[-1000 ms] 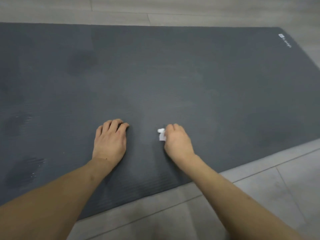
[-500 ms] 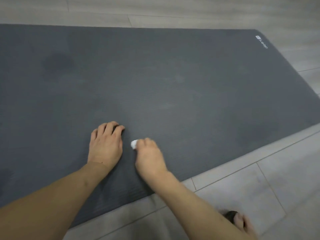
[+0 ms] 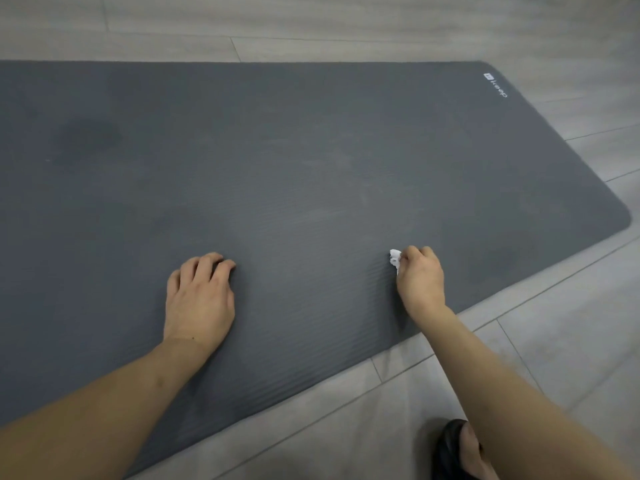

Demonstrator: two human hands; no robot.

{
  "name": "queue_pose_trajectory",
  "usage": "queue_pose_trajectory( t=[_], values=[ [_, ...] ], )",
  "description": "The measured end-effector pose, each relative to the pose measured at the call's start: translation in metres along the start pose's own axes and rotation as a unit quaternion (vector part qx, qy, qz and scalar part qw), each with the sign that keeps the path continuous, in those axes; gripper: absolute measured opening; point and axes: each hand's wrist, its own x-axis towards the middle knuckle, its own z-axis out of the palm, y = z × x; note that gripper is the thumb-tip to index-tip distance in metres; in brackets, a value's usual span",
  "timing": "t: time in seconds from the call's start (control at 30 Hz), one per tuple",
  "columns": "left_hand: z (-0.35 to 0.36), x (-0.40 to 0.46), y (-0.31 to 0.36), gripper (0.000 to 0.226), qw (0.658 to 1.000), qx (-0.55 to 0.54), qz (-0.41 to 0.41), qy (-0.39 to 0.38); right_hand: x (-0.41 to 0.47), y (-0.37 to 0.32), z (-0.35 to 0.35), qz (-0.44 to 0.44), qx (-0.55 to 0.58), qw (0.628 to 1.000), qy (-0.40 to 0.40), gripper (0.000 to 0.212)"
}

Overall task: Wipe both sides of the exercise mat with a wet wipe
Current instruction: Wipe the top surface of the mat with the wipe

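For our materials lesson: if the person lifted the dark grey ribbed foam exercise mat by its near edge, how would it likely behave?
The dark grey ribbed foam exercise mat would probably bend and drape, since it lies flat on the tiled floor. Its ribbed surface likely grips rather than slips. It looks light for its size, being foam-like. The left hand rests on it.

Open mat (image 3: 311,168) beyond both hands
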Motion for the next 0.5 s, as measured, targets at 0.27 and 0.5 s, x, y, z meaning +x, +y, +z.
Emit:
queue_pose_trajectory(
  t=[0.27, 0.5],
  values=[
    [-0.003, 0.002, 0.004, 0.033, 1.0, 0.001, -0.016, -0.017, -0.018, -0.016, 0.0, -0.012, 0.048, 0.999, 0.013, 0.021],
    [-0.002, 0.0, 0.0, 0.035, 1.0, -0.007, -0.002, -0.014, -0.084, -0.115, 0.016, -0.113, 0.073, 0.991, 0.017, 0.018]
  ],
)
